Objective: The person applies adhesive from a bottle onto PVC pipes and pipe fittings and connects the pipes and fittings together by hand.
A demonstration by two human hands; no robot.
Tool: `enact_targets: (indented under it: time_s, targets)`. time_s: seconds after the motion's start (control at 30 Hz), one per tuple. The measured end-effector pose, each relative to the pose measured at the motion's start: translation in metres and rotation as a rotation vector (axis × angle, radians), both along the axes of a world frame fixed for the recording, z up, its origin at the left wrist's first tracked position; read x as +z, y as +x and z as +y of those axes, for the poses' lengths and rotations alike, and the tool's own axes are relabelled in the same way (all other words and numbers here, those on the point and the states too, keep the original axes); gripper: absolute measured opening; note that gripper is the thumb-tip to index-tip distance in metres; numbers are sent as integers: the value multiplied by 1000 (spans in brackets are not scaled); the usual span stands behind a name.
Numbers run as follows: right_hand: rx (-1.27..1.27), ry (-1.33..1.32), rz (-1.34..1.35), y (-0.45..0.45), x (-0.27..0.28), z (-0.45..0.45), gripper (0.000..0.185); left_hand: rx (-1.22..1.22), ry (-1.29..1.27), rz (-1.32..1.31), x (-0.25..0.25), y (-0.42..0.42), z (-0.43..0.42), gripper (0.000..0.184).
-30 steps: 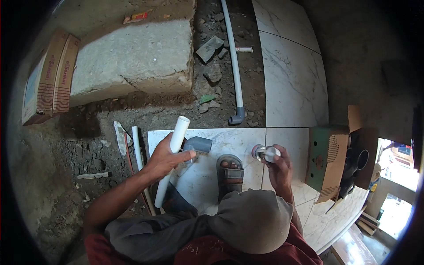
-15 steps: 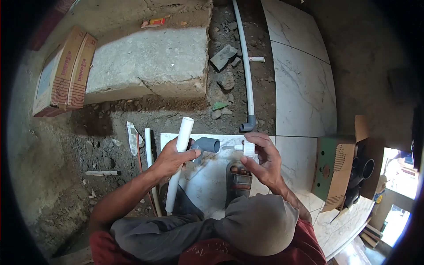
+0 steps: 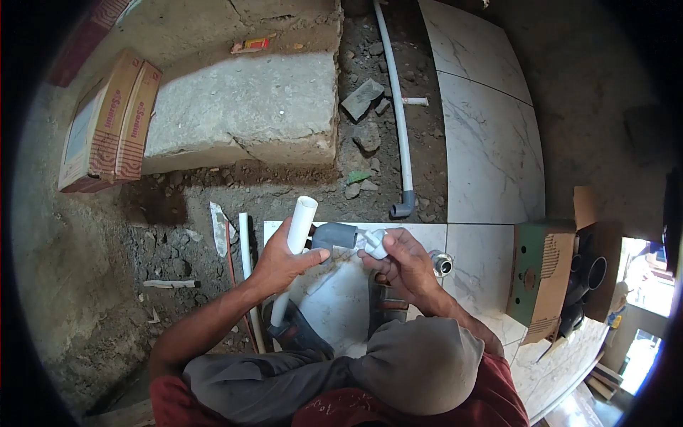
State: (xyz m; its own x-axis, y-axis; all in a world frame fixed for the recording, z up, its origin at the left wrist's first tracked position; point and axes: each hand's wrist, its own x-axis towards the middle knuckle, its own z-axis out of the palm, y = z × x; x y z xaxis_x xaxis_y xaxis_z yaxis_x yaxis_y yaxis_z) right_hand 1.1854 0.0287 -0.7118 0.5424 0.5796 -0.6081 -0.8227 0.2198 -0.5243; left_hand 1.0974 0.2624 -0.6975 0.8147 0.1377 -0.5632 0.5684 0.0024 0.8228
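My left hand (image 3: pixel 279 260) is closed round a white PVC pipe (image 3: pixel 304 212) and also grips a grey elbow fitting (image 3: pixel 336 235) beside it. The elbow's open end faces right. In my right hand (image 3: pixel 405 262) is a white cap with an applicator (image 3: pixel 377 244), its tip at the mouth of the elbow; whether the tip touches the inside wall I cannot tell. An open can with a round threaded metal neck (image 3: pixel 442 265) stands on the tile just right of my right hand.
A long pipe with a grey elbow (image 3: pixel 402 206) lies in the soil trench ahead. Marble-look tiles (image 3: pixel 491 149) run along the right, near a cardboard box (image 3: pixel 544 277) of black fittings. Two cartons (image 3: pixel 107 128) lean by a concrete block (image 3: pixel 242 107) at left. A thin pipe (image 3: pixel 246 249) lies beside my left arm.
My right hand has moved left and turned, bringing the cap's applicator to the elbow's mouth. The metal-necked can now shows beside it. My left hand keeps its hold on the pipe and elbow.
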Motion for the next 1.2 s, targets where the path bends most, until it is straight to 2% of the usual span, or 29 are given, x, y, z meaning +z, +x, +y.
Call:
enact_targets:
  time_s: [0.13, 0.2, 0.23, 0.33, 0.37, 0.43, 0.5, 0.57, 0.6, 0.67, 0.7, 0.77, 0.8, 0.83, 0.9, 1.07, 1.13, 1.17, 1.2]
  targets:
    - [20, 57, 129, 2, -1, -5, 33, -27, 58, -65, -4, 1, 0, 56]
    - [107, 26, -80, 1, 1, -7, 32, -38, 69, -70, -2, 2, 0, 56]
    - [106, 25, -81, 2, 0, -9, 32, -38, 19, -12, 1, 4, 1, 54]
    - [353, -330, -1343, 13, 5, -19, 43, -27, -52, 62, 3, 5, 2, 49]
    - [355, -330, -1342, 17, 4, -18, 43, -18, -72, 78, 2, 5, 1, 45]
    - [346, -371, -1890, 23, 0, -19, 49, -18, -98, 106, 0, 4, 1, 45]
    - [392, -389, -1901, 29, 7, -22, 52, -16, -122, 129, -4, 4, 2, 44]
    - [639, -343, -1927, 34, 13, -22, 50, -38, -100, 115, -7, 3, 4, 45]
    - [639, -340, -1925, 32, 13, -22, 50, -36, -99, 119, -6, 2, 4, 45]
    - [591, -268, -1594, 29, 13, -23, 45, -43, -43, 96, -3, 3, 3, 48]
    - [591, -267, -1597, 23, 7, -24, 45, -41, -42, 93, -1, 3, 2, 48]
    - [288, -69, -525, 7, -12, -24, 40, -56, -17, 88, 2, 3, 1, 51]
    - [307, -101, -410, 7, -6, -21, 38, -56, -15, 87, 1, 2, 0, 51]
    - [307, -100, -411, 5, -10, -18, 38, -70, 37, 45, -3, 1, -1, 54]
    - [-1, 137, 136, -5, -21, -11, 37, -87, 91, 3, -7, -1, -2, 56]
    - [-8, 164, 163, -10, -15, -11, 38, -64, 85, 16, -6, 0, -1, 62]
    - [222, -179, -349, -7, -16, -17, 39, -88, 85, 26, -6, 0, 1, 61]
    - [223, -181, -347, -4, -15, -19, 39, -111, 86, 38, -6, 0, 2, 61]
    - [279, -247, -884, 1, -12, -19, 39, -110, 84, 39, -5, 0, 1, 61]
